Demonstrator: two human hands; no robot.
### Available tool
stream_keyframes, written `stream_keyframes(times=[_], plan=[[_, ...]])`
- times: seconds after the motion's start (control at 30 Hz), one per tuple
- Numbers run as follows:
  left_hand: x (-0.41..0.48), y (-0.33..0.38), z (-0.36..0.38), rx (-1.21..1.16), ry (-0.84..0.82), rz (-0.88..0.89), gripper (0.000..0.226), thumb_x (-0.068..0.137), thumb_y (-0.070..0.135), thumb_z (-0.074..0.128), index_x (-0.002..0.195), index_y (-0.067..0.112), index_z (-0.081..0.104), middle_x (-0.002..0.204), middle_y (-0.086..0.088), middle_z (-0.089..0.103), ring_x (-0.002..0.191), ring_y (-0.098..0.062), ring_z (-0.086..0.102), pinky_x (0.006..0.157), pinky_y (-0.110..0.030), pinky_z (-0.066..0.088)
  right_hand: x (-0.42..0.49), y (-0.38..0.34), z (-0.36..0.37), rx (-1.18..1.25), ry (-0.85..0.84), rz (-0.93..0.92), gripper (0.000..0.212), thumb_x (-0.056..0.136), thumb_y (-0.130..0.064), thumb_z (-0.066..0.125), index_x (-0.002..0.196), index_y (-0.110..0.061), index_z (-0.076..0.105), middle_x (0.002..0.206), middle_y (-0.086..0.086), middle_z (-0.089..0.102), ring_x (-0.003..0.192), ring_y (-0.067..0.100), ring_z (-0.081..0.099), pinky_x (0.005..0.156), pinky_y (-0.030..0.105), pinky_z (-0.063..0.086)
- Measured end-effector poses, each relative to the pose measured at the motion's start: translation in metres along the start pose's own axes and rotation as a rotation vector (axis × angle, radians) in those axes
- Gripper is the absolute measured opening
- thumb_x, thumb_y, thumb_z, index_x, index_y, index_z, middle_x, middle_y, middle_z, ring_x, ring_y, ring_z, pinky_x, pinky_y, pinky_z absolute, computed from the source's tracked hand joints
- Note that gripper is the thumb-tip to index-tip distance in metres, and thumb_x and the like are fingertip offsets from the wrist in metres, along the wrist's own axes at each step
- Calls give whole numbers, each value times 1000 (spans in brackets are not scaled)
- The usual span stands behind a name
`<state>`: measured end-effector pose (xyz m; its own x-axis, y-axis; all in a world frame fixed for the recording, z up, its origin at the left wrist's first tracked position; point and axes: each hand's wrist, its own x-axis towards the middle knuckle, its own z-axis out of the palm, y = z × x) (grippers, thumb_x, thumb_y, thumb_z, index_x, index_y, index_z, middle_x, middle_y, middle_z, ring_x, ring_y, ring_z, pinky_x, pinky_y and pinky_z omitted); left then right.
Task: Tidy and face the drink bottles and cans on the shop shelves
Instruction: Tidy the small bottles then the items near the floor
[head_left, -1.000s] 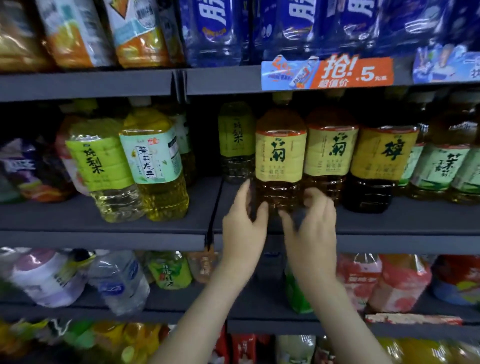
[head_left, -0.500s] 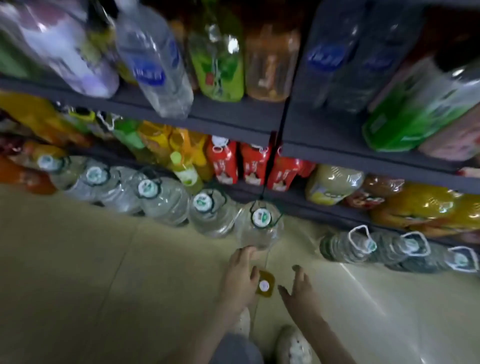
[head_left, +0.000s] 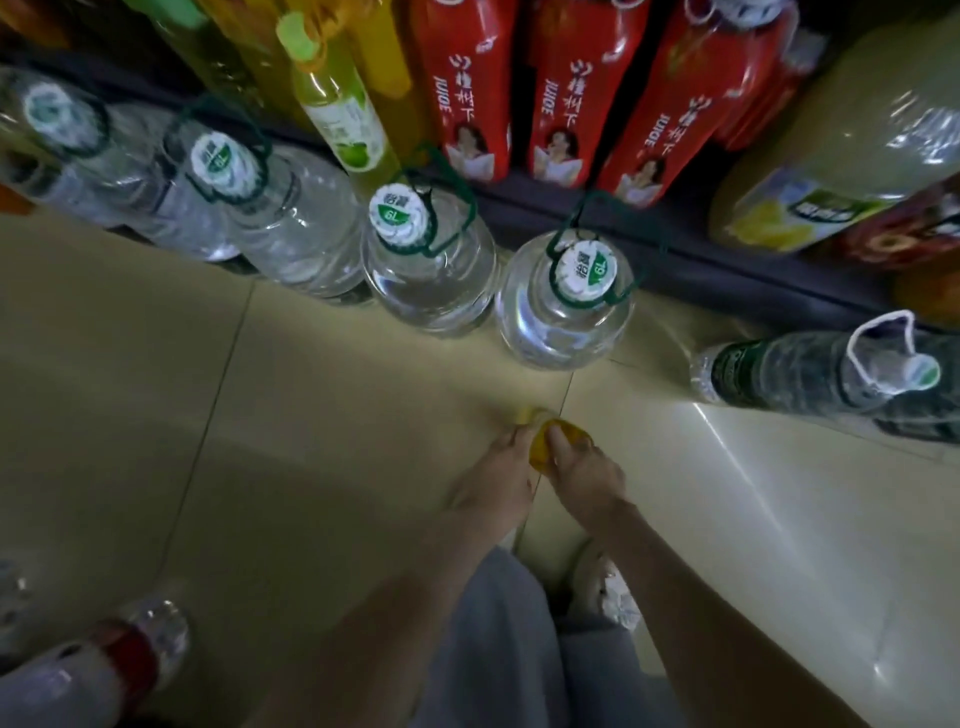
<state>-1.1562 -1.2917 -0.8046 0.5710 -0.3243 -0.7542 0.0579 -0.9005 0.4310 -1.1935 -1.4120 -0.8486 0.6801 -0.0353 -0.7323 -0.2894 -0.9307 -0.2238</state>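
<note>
I look straight down at the floor in front of the lowest shelf. A small amber-yellow bottle stands on the tiles between my hands, seen from above. My left hand and my right hand both curl their fingers round it from either side. Large clear 6 L water jugs with green carry handles stand in a row on the floor just beyond the bottle. Red juice bottles fill the bottom shelf behind them.
More water jugs line the floor to the left. A dark green-labelled jug lies to the right. A pale yellow drink bottle sits on the shelf at right. A red-labelled bottle lies at bottom left. My shoes are below the hands.
My view dropped from the tea-bottle shelf to the floor. Both hands came down with it and closed round the small amber bottle standing on the tiles.
</note>
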Motion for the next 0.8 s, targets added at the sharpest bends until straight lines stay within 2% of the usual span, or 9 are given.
stream_keyframes(times=[0.13,0.23,0.33,0.4,0.47,0.57,0.63,0.7,0.8], plan=[[-28,8,-19,56,-58,125,80,86,11,56,150,24,11,158,3,9,141,-20,24,109,-39,34,-42,-6,-41,145,106,-95,38,93,-38,48,128,-25,40,117,8,57,101,30,60,72,30,42],[-64,34,-51,36,-84,163,90,80,16,66,150,20,9,159,-4,3,145,-18,10,113,-33,27,-98,-23,-100,285,226,-190,26,86,-36,59,102,-32,39,97,-2,62,85,23,62,65,25,37],[-108,77,-103,-116,8,271,90,70,27,72,145,10,25,150,-13,25,137,-22,30,107,-23,30,-158,-39,-181,422,274,-254,31,79,-34,63,95,-33,37,83,-5,62,73,18,58,63,20,35],[-141,109,-142,-81,113,381,78,65,19,76,133,5,41,132,-14,43,125,-20,40,96,-11,30,-200,-50,-234,506,353,-313,25,72,-41,54,93,-33,43,79,-7,60,70,12,55,64,16,36],[-179,143,-181,-11,232,458,72,61,12,77,125,4,47,119,-14,50,114,-17,40,90,-5,26,-240,-60,-280,576,449,-378,23,69,-43,50,88,-31,52,81,-7,62,73,6,54,66,10,37],[-231,194,-229,-89,397,517,72,59,10,78,123,6,47,117,-12,51,108,-20,45,87,-12,32,-290,-69,-345,693,549,-461,23,74,-41,58,96,-35,58,95,-19,61,85,-5,56,76,4,37],[-263,227,-260,-188,453,472,82,57,16,82,130,14,43,122,-5,48,110,-17,47,83,-15,35,-316,-65,-383,762,585,-496,40,73,-37,70,110,-40,53,104,-25,56,90,-7,54,78,4,38],[-290,254,-291,-279,532,449,84,53,22,86,123,32,40,120,5,46,105,-10,49,83,-16,35,-335,-58,-413,771,645,-488,67,67,-38,77,124,-40,42,111,-22,49,96,-9,51,81,5,38],[-321,293,-335,-313,623,524,85,48,30,88,116,40,38,119,11,47,109,-6,50,91,-14,38,-352,-56,-449,758,661,-467,71,62,-61,72,120,-49,34,120,-23,45,107,-19,44,86,2,34]])
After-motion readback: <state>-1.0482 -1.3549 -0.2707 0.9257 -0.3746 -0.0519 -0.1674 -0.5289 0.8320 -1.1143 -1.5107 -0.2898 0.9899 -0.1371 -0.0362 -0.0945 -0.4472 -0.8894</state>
